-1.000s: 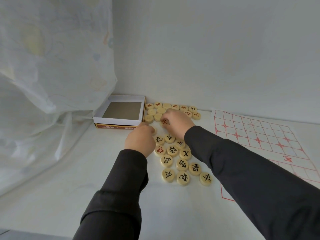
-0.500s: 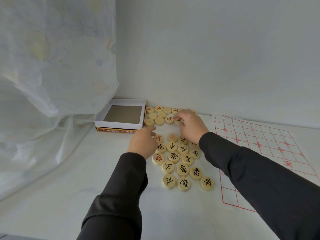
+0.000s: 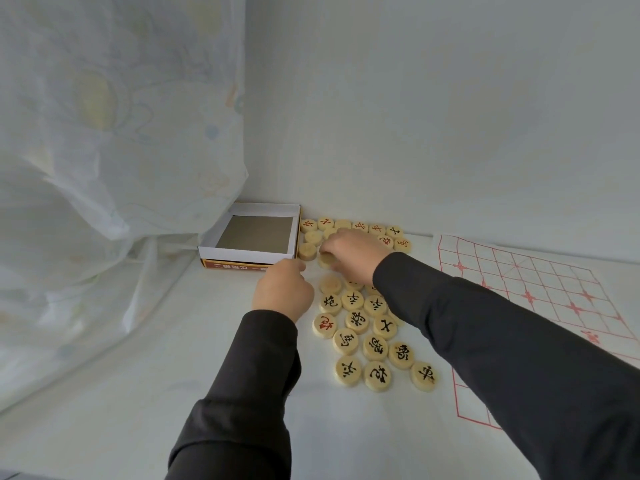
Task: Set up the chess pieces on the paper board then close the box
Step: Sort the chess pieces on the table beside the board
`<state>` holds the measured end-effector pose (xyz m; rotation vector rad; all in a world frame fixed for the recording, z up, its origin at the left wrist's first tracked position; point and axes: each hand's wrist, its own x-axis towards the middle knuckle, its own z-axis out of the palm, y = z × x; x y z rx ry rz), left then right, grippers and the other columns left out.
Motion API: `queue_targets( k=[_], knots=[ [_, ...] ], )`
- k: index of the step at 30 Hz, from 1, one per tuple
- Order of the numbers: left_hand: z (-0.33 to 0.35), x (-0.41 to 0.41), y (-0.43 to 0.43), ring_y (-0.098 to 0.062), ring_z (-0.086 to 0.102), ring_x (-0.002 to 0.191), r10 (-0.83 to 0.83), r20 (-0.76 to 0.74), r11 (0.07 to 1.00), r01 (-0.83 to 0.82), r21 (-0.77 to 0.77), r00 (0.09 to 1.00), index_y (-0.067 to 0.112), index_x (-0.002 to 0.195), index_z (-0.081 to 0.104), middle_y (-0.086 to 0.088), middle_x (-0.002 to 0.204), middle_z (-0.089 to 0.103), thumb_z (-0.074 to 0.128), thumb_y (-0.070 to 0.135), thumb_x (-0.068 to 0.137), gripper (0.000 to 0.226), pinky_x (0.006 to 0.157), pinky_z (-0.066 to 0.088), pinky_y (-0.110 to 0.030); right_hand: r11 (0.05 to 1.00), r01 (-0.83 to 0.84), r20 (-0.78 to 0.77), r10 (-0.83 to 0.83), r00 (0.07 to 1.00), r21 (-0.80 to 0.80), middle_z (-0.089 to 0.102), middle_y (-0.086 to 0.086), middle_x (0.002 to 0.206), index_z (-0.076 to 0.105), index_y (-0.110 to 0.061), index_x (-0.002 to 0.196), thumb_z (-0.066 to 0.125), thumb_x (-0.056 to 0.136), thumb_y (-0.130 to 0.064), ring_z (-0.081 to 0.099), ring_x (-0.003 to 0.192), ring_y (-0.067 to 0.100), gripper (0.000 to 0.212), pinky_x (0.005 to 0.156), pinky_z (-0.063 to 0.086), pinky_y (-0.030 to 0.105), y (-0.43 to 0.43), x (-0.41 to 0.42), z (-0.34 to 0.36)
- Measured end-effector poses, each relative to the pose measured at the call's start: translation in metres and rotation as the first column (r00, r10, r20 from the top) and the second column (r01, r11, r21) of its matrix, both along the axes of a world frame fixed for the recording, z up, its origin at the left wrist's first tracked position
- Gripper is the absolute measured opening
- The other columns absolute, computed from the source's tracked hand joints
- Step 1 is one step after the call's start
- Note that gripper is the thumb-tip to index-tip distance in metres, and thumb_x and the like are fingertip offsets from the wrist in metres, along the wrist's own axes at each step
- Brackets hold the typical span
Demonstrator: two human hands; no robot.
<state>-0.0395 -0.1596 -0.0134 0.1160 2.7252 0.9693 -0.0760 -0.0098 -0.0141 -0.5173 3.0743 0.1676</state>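
Wooden chess pieces (image 3: 375,347) in two clusters — one box (image 3: 247,255), one paper board (image 3: 540,289)

We have one wide-angle view, from the head, facing forward and down along the left sleeve (image 3: 249,393) and right sleeve (image 3: 502,341). It sits close over the table (image 3: 104,393). Wall (image 3: 450,116) far, curtain (image 3: 104,133) left, board (image 3: 536,289) cut off right.

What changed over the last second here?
The right hand swung back left from the far row and now pinches a blank piece near the box. The left hand, box and board stayed put.
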Motion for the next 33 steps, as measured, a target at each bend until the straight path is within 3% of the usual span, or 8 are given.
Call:
queue_targets(
  k=[6, 8, 12, 17, 19, 22, 26, 33],
  knots=[
    [0.000, 0.002, 0.001, -0.023, 0.051, 0.119, -0.004, -0.002, 1.000, 0.004, -0.018, 1.000, 0.016, 0.134, 0.046, -0.006, 0.128, 0.055, 0.044, 0.006, 0.092, 0.044, 0.097, 0.042, -0.030, 0.991, 0.110, 0.097, -0.103, 0.990, -0.070, 0.061, 0.010, 0.110, 0.061, -0.009, 0.113, 0.053, 0.089, -0.011, 0.059, 0.097, 0.027, 0.025, 0.084, 0.050, 0.039, 0.003, 0.002, 0.001],
    [0.000, 0.002, 0.001, -0.023, 0.050, 0.119, -0.007, -0.002, 1.000, 0.007, -0.028, 1.000, 0.017, 0.134, 0.046, -0.006, 0.129, 0.054, 0.043, 0.006, 0.092, 0.044, 0.098, 0.042, -0.030, 0.984, 0.147, 0.147, -0.132, 0.980, -0.098, 0.059, 0.012, 0.104, 0.062, -0.006, 0.093, 0.050, 0.092, -0.010, 0.058, 0.090, 0.028, 0.013, 0.079, 0.048, 0.037, 0.005, 0.003, 0.002],
    [-0.001, 0.003, 0.002, -0.022, 0.050, 0.120, -0.020, 0.001, 0.999, 0.020, -0.030, 1.000, 0.019, 0.135, 0.045, -0.005, 0.130, 0.054, 0.043, 0.007, 0.092, 0.044, 0.097, 0.042, -0.030, 0.928, 0.279, 0.272, -0.211, 0.939, -0.245, 0.041, 0.004, 0.067, 0.039, -0.010, 0.061, 0.039, 0.096, -0.008, 0.039, 0.060, 0.018, 0.035, 0.055, 0.031, 0.030, 0.008, 0.007, 0.006],
    [-0.001, 0.002, 0.004, -0.023, 0.049, 0.122, -0.011, -0.004, 1.000, 0.011, -0.022, 1.000, 0.018, 0.134, 0.046, -0.006, 0.133, 0.051, 0.041, 0.010, 0.094, 0.041, 0.099, 0.041, -0.031, 0.823, 0.414, 0.332, -0.294, 0.896, -0.389, 0.049, 0.008, 0.065, 0.055, -0.006, 0.067, 0.046, 0.096, -0.018, 0.046, 0.060, 0.019, 0.032, 0.062, 0.039, 0.030, 0.011, 0.008, 0.012],
    [0.000, 0.002, 0.003, -0.024, 0.048, 0.123, -0.004, -0.005, 1.000, 0.004, -0.022, 1.000, 0.018, 0.135, 0.046, -0.007, 0.134, 0.050, 0.041, 0.012, 0.095, 0.040, 0.099, 0.041, -0.031, 0.839, 0.394, 0.278, -0.304, 0.911, -0.374, 0.066, 0.013, 0.091, 0.068, -0.005, 0.090, 0.048, 0.095, -0.017, 0.061, 0.084, 0.025, 0.024, 0.076, 0.046, 0.032, 0.013, 0.007, 0.011],
    [0.000, 0.002, 0.003, -0.024, 0.048, 0.123, 0.004, -0.002, 1.000, -0.004, -0.020, 1.000, 0.017, 0.135, 0.046, -0.007, 0.134, 0.050, 0.041, 0.011, 0.095, 0.040, 0.099, 0.041, -0.031, 0.922, 0.261, 0.151, -0.225, 0.963, -0.287, 0.052, 0.007, 0.130, 0.055, -0.017, 0.129, 0.047, 0.093, -0.005, 0.051, 0.117, 0.026, 0.040, 0.095, 0.043, 0.032, 0.011, 0.011, 0.006],
    [0.002, 0.001, 0.001, -0.024, 0.048, 0.122, 0.032, 0.004, 0.999, -0.032, -0.028, 0.999, 0.016, 0.134, 0.047, -0.008, 0.133, 0.051, 0.041, 0.009, 0.095, 0.041, 0.098, 0.041, -0.030, 0.973, 0.141, 0.126, -0.119, 0.985, -0.182, 0.051, 0.005, 0.130, 0.056, -0.019, 0.128, 0.048, 0.083, 0.008, 0.050, 0.118, 0.024, 0.053, 0.097, 0.043, 0.036, 0.012, 0.014, 0.001],
    [0.000, -0.006, -0.005, -0.018, 0.046, 0.087, 0.137, 0.011, 0.990, -0.137, -0.029, 0.990, 0.012, 0.120, 0.059, -0.005, 0.101, 0.054, 0.042, 0.005, 0.092, 0.033, 0.077, 0.039, -0.024, 0.921, 0.138, 0.095, -0.111, 0.989, -0.364, 0.048, 0.007, 0.131, 0.051, -0.019, 0.133, 0.043, 0.095, -0.008, 0.047, 0.118, 0.023, 0.040, 0.097, 0.038, 0.031, -0.006, 0.004, 0.007]
  ],
)
